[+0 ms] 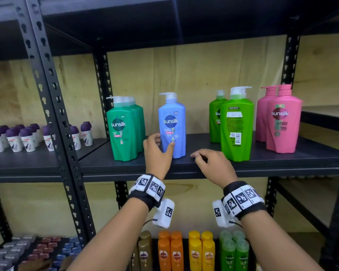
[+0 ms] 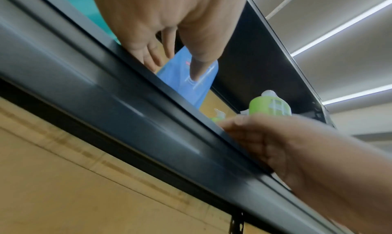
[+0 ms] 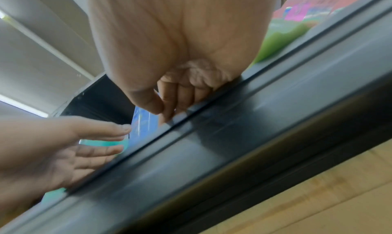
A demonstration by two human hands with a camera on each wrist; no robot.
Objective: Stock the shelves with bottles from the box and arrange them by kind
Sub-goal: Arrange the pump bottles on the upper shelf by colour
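Note:
A blue Sunsilk pump bottle stands upright on the dark shelf, between the teal-green pump bottles and the lime-green ones. Pink pump bottles stand at the right end. My left hand is at the blue bottle's lower left corner, fingers fairly straight beside it and thumb tip touching its front. My right hand rests on the shelf's front edge to the right of the blue bottle, fingers loosely curled, holding nothing. The box is not in view.
Small purple-capped bottles fill the neighbouring shelf on the left, behind a perforated black post. The shelf below holds rows of gold, orange, yellow and green bottles. A gap lies between the blue and lime-green bottles.

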